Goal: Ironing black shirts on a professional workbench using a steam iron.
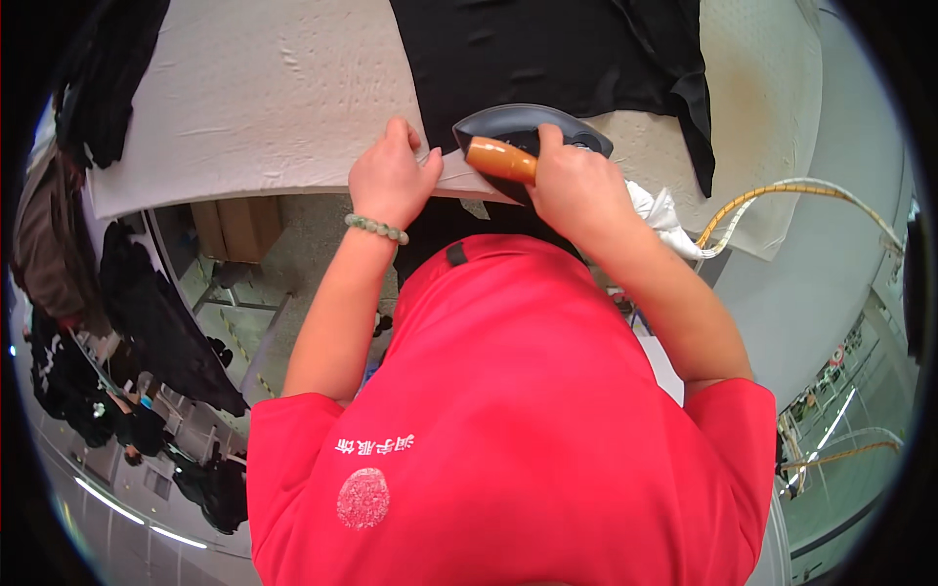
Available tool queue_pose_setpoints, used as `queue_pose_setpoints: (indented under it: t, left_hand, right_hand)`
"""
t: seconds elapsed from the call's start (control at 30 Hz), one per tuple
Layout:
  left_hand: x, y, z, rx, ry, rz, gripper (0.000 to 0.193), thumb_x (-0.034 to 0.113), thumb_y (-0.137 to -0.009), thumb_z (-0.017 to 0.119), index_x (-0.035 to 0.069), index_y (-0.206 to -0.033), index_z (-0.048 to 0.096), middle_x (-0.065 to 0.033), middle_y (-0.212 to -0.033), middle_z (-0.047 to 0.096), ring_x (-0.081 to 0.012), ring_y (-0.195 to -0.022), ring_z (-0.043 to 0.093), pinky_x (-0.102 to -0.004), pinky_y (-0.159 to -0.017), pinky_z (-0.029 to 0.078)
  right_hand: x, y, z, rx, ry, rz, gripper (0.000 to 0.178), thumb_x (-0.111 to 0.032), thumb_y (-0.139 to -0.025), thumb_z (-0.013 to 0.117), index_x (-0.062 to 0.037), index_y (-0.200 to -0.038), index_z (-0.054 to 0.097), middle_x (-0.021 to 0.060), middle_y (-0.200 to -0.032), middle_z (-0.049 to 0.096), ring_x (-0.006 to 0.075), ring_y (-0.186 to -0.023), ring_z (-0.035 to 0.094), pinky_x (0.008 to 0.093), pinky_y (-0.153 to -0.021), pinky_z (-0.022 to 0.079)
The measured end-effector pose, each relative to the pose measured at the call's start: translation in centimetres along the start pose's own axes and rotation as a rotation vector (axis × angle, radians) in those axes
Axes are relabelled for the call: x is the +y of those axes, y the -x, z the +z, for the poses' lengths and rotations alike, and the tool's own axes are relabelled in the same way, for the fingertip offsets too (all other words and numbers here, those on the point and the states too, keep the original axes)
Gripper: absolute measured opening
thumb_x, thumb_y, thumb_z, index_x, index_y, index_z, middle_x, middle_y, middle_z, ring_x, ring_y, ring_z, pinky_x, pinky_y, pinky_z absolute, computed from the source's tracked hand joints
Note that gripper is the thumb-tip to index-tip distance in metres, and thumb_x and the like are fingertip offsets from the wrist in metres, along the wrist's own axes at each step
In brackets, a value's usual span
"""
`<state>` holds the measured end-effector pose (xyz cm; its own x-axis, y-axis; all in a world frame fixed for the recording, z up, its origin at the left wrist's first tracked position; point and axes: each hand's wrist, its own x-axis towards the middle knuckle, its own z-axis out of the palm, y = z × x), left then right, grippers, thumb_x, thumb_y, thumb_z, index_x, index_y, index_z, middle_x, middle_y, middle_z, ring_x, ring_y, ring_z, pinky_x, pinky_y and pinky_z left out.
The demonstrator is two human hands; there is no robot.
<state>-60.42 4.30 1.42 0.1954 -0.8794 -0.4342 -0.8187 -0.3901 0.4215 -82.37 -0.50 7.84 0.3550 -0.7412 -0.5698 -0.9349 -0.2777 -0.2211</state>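
1. Right hand (576, 186): fingers wrapped around the orange-brown wooden handle (500, 159) of a dark iron (532, 132); the handle end sticks out to the left of the fist.
2. Iron: sits at the near edge of the white padded ironing table (264, 98), its dark body partly hidden behind the right hand, its far end reaching the black garment (547, 49).
3. Left hand (391, 176): just left of the iron, fingers curled and close together, pressing on the near edge of the table pad where the black garment hangs over; whether it pinches fabric cannot be told. A pale green bead bracelet (376, 228) circles the wrist.
4. Black garment: spread across the middle of the table from the far side toward the near edge, with a fold trailing to the right.
5. Yellow braided cord (772, 192): arcs to the right of the right forearm, beside a bunch of white cloth (660, 210).
6. Dark clothing (147, 322): hangs at the left, below table level.
7. Red shirt (508, 420): fills the near foreground.
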Motion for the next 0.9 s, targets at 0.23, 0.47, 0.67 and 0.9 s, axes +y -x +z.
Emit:
queue_pose_setpoints:
  t: [0.23, 0.47, 0.67, 0.9]
  left_hand:
    - [-0.5, 0.5, 1.6, 0.112, 0.034, 0.046, 0.032, 0.03, -0.085, 0.075, 0.009, -0.101, 0.058, -0.0115, -0.084, 0.07, -0.0353, -0.079, 0.069, -0.0477, -0.069, 0.054]
    - [1.8, 0.2, 2.1, 0.216, 0.06, -0.152, 0.032, 0.034, -0.085, 0.077, 0.007, -0.098, 0.064, -0.0119, -0.08, 0.071, -0.0361, -0.076, 0.068, -0.0482, -0.069, 0.053]
    - [-0.7, -0.1, 0.0, -0.095, 0.476, -0.112, 0.031, 0.031, -0.089, 0.077, 0.004, -0.081, 0.063, -0.005, -0.067, 0.066, -0.0195, -0.063, 0.062, -0.0355, -0.06, 0.049]
    - [-2.4, -0.5, -0.7, -0.179, 0.849, -0.163, 0.03, 0.026, -0.092, 0.075, 0.004, -0.079, 0.062, 0.0013, -0.065, 0.061, -0.0064, -0.057, 0.052, -0.025, -0.054, 0.042]
  right_hand:
    - [5.9, 1.3, -0.3, 0.115, -0.013, 0.078, 0.056, -0.026, -0.087, 0.075, 0.0027, -0.13, 0.052, 0.0262, -0.09, 0.071, 0.0421, -0.081, 0.072, 0.0479, -0.07, 0.058]
    - [8.6, 3.9, -3.1, 0.047, -0.331, 0.236, 0.054, -0.032, -0.088, 0.078, 0.0014, -0.126, 0.058, 0.0267, -0.101, 0.071, 0.0426, -0.088, 0.071, 0.0441, -0.073, 0.056]
    - [5.2, 1.4, -2.6, 0.173, -0.321, -0.045, 0.048, -0.031, -0.087, 0.08, -0.002, -0.122, 0.064, 0.0178, -0.093, 0.073, 0.0296, -0.081, 0.074, 0.0373, -0.072, 0.056]
    - [3.6, -4.0, -8.1, 0.535, -0.435, -0.098, 0.043, -0.029, -0.089, 0.08, -0.0056, -0.123, 0.065, 0.0155, -0.092, 0.073, 0.0217, -0.08, 0.07, 0.0354, -0.076, 0.055]
